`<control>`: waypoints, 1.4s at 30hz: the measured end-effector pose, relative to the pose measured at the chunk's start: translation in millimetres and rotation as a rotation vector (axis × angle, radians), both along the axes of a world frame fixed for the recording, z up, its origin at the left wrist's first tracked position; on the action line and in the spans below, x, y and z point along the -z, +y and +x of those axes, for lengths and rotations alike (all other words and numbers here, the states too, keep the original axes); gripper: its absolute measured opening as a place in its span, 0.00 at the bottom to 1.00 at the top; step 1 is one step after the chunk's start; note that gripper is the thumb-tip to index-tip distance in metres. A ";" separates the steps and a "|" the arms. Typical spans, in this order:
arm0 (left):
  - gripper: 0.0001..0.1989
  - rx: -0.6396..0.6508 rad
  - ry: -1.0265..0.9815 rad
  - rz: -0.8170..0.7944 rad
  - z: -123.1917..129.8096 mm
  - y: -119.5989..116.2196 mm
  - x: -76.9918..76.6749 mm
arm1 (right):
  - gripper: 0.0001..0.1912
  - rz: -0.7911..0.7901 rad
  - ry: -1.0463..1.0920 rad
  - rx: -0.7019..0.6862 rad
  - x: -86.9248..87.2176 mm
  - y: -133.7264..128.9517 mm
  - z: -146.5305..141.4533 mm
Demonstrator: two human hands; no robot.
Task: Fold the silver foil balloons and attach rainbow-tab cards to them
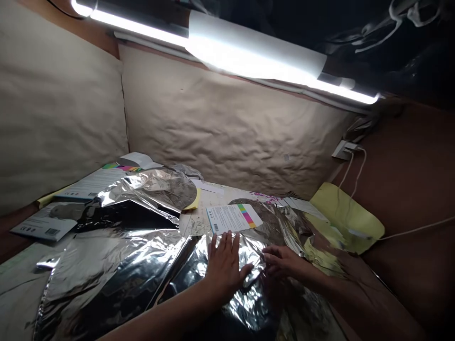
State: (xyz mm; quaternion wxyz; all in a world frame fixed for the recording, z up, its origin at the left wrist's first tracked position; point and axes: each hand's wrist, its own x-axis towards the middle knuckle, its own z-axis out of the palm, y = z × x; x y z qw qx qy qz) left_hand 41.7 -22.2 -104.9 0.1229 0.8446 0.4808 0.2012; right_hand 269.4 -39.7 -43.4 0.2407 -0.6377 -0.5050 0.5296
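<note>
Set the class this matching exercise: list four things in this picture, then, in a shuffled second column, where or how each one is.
Things:
1. Left hand
2. Right hand
3. White printed card
4. Pale yellow sheet

Places or states:
A. Fingers bent over crumpled foil
B. Partly under the foil, near the brown wall
C. Spread flat on the silver foil
D. Just past the fingertips of the spread hand

Pairs: 1-C, 2-A, 3-D, 4-B

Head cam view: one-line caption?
Left hand flat on crinkled silver foil, right hand curled on it, printed card beyond.
</note>
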 end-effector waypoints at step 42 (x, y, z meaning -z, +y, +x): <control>0.38 -0.171 0.195 -0.070 -33.9 47.5 -18.3 | 0.14 -0.075 0.357 0.243 -26.9 166.5 6.6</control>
